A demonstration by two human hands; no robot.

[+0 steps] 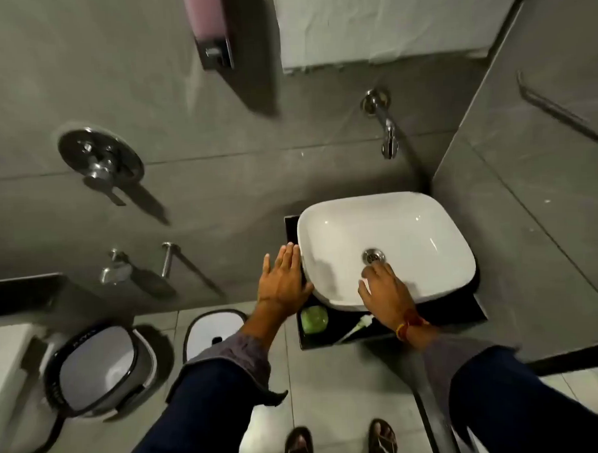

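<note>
Basin: white rounded-square ceramic basin (pixel 410 228), ahead of both hands.
Left hand (pixel 284 281): flat, fingers straight, touching the left rim.
Right hand (pixel 386 291): nearer, inside the bowl, fingers bent; hold unclear.
Drain: round metal drain (pixel 373 256), just beyond those bent fingers.

A green soap (pixel 314 319) and white tube (pixel 358 326) lie on the black counter (pixel 313 341).

- One basin (pixel 410 228) — one drain (pixel 373 256).
- Two hands — left hand (pixel 283 282), right hand (pixel 386 291).
- One soap (pixel 314 319), one tube (pixel 357 327).
- Two bins: grey bin (pixel 98 368), white bin (pixel 213 329).
- One spout (pixel 387 130), one towel (pixel 384 24), one dispenser (pixel 210 28).
- Two sandals (pixel 298 447).
</note>
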